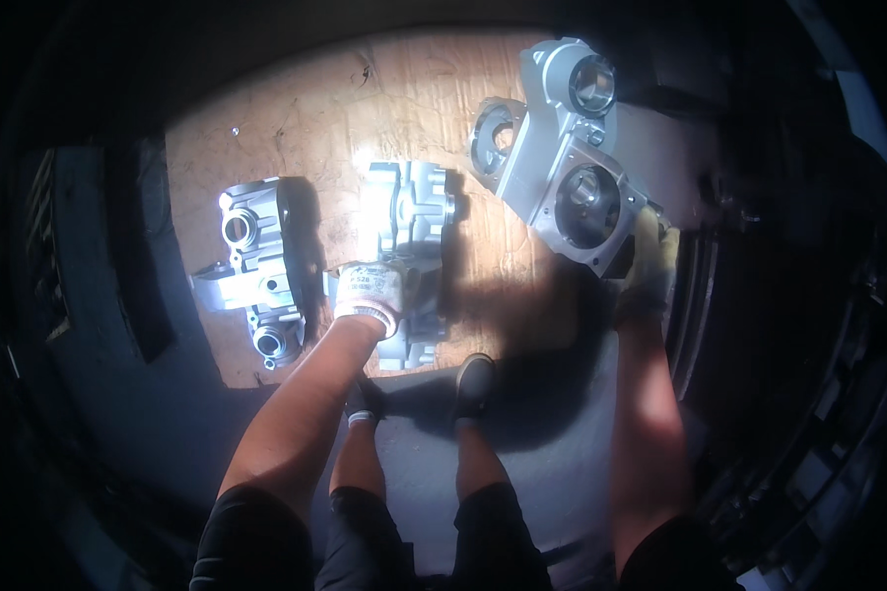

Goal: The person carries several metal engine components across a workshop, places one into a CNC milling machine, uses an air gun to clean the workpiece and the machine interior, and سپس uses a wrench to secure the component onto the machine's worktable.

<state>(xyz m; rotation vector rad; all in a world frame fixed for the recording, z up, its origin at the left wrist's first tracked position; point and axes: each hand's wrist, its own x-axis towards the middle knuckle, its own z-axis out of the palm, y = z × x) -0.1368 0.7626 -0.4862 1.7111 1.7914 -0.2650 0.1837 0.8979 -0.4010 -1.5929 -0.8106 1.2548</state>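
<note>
Over the near half of a silvery metal casting is my left hand, in a pale knitted glove. Its fingers are hidden, and whether it grips or only touches that casting does not show. My right hand, in a yellowish glove, grips the lower right edge of a large grey metal housing. This housing sits tilted at the right of the brown board, with two round bores facing up. A round flange with a hole shows at its left side.
Another silvery casting with round openings lies on the left of the brown board. Below the board's near edge, my feet stand on a grey floor. Dark structures line both sides.
</note>
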